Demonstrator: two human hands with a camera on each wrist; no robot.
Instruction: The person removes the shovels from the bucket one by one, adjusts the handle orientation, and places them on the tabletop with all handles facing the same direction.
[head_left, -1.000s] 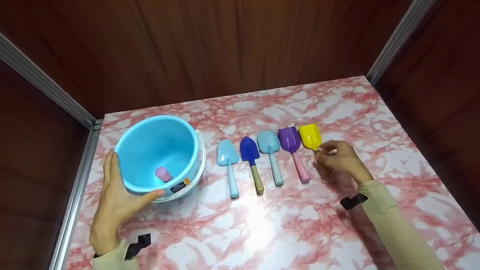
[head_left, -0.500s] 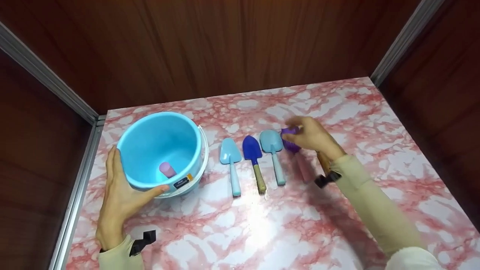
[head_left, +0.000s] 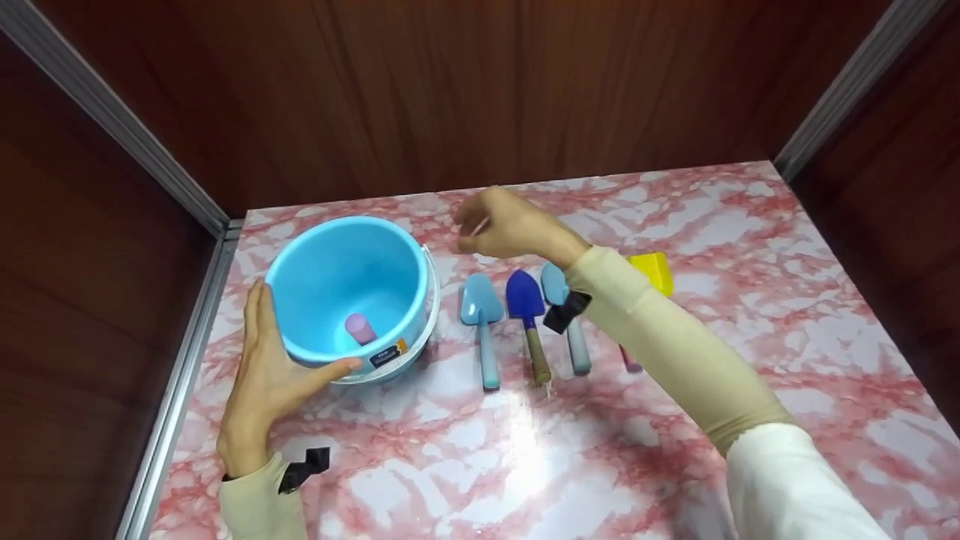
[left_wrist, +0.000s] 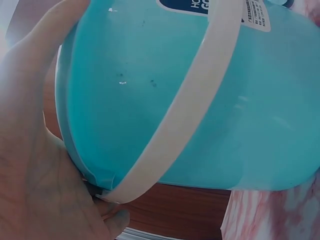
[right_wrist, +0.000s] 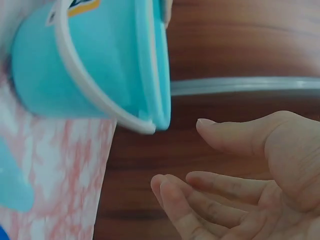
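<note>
My left hand (head_left: 281,375) grips the light blue bucket (head_left: 330,270) at its near left side, thumb along the front and fingers round the left. The bucket leans toward me, and a pink-purple cylinder (head_left: 360,330) lies inside. Its white handle (left_wrist: 185,110) hangs down across the outside wall. My right hand (head_left: 517,229) is raised to the right of the bucket, fingers loosely curled; in the right wrist view nothing is between them. Below that hand lie a pale blue trowel (head_left: 480,300) and a dark blue trowel (head_left: 526,294) with a tan handle.
Farther right, my right forearm partly covers a grey-blue shovel (head_left: 578,351), a pink-handled one (head_left: 631,361) and a yellow shovel (head_left: 654,271). They lie on a red-and-white marbled table (head_left: 450,465). Dark wood panels (head_left: 487,90) stand behind and at both sides.
My right hand has left the yellow shovel's handle and swung left, over the purple shovel and toward the bucket. The left hand keeps its grip. The view has shifted slightly.
</note>
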